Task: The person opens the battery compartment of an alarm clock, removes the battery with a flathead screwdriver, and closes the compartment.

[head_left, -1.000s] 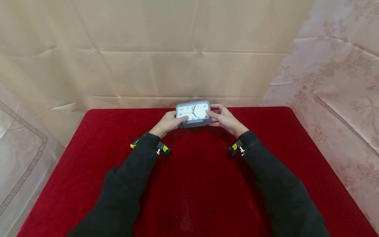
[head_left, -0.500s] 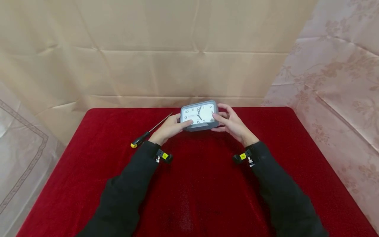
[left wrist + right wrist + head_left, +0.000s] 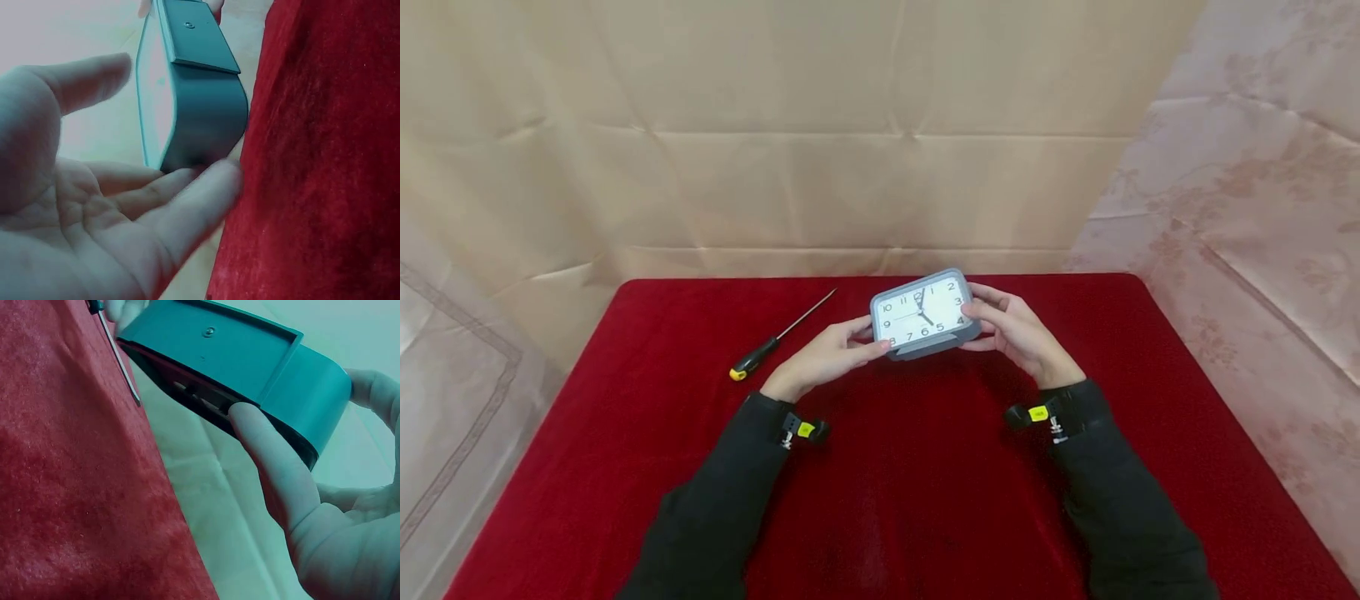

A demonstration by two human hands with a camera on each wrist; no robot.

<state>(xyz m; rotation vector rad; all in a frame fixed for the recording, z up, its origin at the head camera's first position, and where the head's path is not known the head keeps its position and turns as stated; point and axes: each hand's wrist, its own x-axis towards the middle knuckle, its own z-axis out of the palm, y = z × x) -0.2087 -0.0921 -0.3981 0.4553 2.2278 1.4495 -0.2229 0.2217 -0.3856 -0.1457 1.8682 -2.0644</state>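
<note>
Grey clock (image 3: 917, 321) farther right, more tilted; left fingers (image 3: 853, 326), right fingers (image 3: 992, 294) pinching it.

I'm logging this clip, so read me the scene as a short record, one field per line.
Held item: grey clock, white face, tilted
Left grip: at the clock's left end, thumb in front
Right grip: at the clock's right end, thumb over the face's edge
Tool: screwdriver, black-and-yellow handle, lying left of the clock, tip toward the backdrop
Surface: red cloth
Backdrop: creased beige fabric
</note>
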